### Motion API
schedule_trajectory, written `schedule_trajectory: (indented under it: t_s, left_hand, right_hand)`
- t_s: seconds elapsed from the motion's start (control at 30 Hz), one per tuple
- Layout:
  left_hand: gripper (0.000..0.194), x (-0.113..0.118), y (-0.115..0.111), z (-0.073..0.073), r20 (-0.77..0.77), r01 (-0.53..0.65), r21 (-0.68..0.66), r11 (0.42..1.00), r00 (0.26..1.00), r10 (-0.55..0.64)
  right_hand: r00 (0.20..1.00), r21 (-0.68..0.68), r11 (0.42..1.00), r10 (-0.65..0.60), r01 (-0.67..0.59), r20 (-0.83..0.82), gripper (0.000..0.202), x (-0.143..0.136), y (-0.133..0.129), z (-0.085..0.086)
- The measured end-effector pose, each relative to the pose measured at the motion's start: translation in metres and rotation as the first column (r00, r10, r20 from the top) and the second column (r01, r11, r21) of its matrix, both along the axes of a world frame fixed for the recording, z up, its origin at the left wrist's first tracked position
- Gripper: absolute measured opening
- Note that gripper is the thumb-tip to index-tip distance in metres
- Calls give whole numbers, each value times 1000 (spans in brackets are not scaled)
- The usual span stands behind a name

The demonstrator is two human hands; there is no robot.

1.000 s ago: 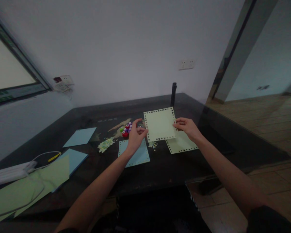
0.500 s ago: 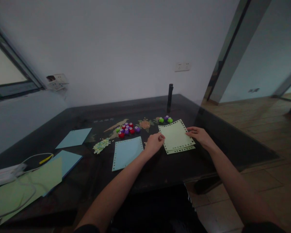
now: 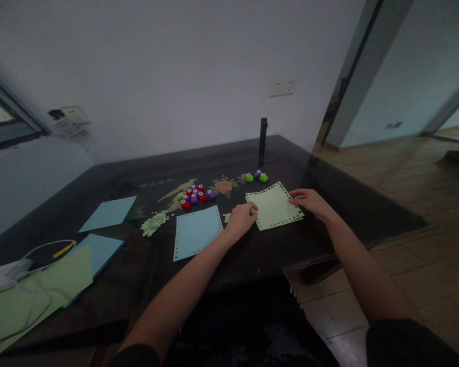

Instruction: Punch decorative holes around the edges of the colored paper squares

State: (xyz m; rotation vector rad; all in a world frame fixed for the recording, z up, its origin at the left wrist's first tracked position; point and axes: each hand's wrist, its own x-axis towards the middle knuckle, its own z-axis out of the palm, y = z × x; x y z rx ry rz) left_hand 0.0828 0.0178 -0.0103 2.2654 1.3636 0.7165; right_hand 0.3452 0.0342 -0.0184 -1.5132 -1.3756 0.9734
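Two green paper sheets [image 3: 274,206] with punched holes along their edges lie stacked on the dark table, the lower one showing only as a thin strip at the bottom right. My left hand [image 3: 244,216] is closed at their left edge, fingers pinching the paper. On the opposite side my right hand [image 3: 307,199] grips the right edge between thumb and fingers. A blue sheet [image 3: 198,232] with punched edge holes lies just left of my left hand, partly behind my forearm. Beyond the green sheets sit three small craft punches [image 3: 257,175], two green and one purple.
Several red, purple and green punches [image 3: 195,195] cluster behind the blue sheet. Plain blue paper [image 3: 109,213], more green paper [image 3: 67,275], a white cable and a power strip [image 3: 2,278] occupy the left side. A black cylinder [image 3: 262,141] stands upright at the back.
The two green sheets now overlap more closely, with less of the lower one showing. Both hands stay on their edges. The whole view has shifted slightly with my head.
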Motion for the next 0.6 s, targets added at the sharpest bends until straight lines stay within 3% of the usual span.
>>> schedule_trajectory:
  t_s: [0.6]
  left_hand:
    - [20,2,-4,2,-122,1,14,1000,992,0]
  right_hand:
    - [986,-7,999,39,-39,159,31,-3,-1,2]
